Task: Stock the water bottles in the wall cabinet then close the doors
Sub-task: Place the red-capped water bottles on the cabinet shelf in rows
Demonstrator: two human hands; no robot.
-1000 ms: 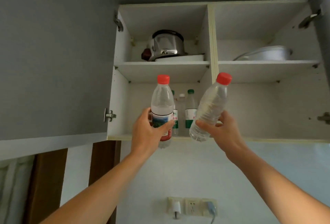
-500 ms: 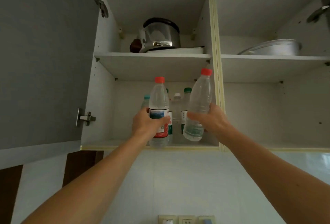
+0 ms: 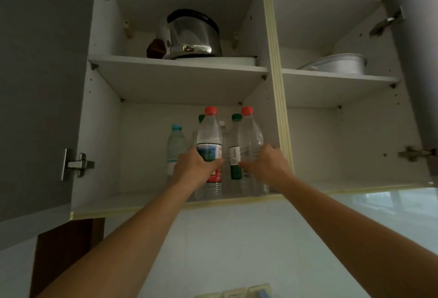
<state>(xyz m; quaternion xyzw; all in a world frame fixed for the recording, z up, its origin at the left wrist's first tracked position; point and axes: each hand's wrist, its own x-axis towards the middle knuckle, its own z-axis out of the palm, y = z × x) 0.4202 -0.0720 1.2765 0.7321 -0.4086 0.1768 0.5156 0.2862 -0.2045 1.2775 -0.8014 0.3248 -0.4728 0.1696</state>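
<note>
The wall cabinet (image 3: 276, 84) hangs open above me, its grey left door (image 3: 40, 84) swung out. My left hand (image 3: 193, 167) grips a labelled red-capped bottle (image 3: 209, 136) standing upright at the front of the lower left compartment. My right hand (image 3: 265, 166) holds an unlabelled red-capped bottle (image 3: 250, 136) upright beside it, close to the centre divider. Behind them stand a blue-capped bottle (image 3: 175, 143) and green-capped bottles (image 3: 235, 153). Both held bottles appear to rest on the compartment floor.
A steel pot (image 3: 192, 35) sits on the upper left shelf and a pale lidded pan (image 3: 339, 64) on the upper right shelf. The right door (image 3: 417, 60) stands open at the frame edge. Wall sockets (image 3: 237, 293) are on the tiled wall below.
Both hands have pushed the two red-capped bottles up and deeper into the lower left compartment. The right bottle has gone from tilted to upright.
</note>
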